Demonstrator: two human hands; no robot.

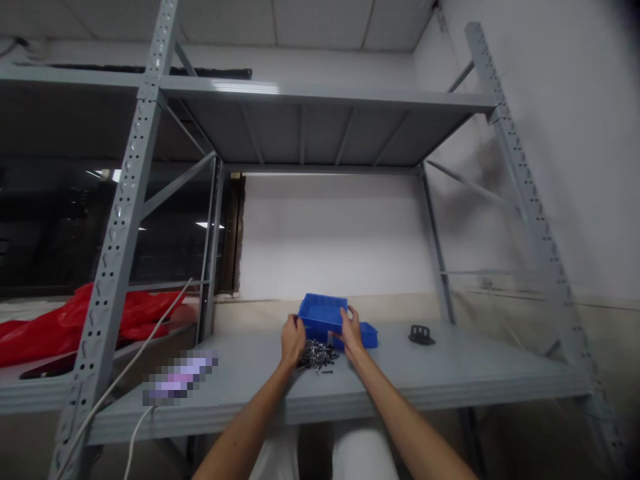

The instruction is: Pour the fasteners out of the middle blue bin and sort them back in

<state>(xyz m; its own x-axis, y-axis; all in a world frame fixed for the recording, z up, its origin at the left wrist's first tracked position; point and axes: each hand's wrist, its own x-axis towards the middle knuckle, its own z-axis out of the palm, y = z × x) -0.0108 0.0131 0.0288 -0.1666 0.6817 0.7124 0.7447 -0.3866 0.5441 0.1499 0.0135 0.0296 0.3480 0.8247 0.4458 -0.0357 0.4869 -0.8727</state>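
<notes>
Between my two hands is a blue plastic bin point(323, 310), tilted and raised above the shelf. My left hand point(293, 339) grips its left side with the fingers closed on the rim. On the opposite side, my right hand point(351, 328) holds the bin with the thumb on the near edge. A pile of small metal screws or nails point(317, 356) lies on the shelf just below the bin. Behind and to the right rests a second blue bin point(369, 335), partly hidden by my right hand and the raised bin.
The grey metal shelf point(425, 380) carries a small black part point(421, 335) at right and a pixelated purple object point(183, 377) with a white cable point(133, 440) at left. Perforated uprights point(117, 220) frame both sides. Red material point(100, 317) lies beyond the left upright. An upper shelf point(325, 97) spans overhead.
</notes>
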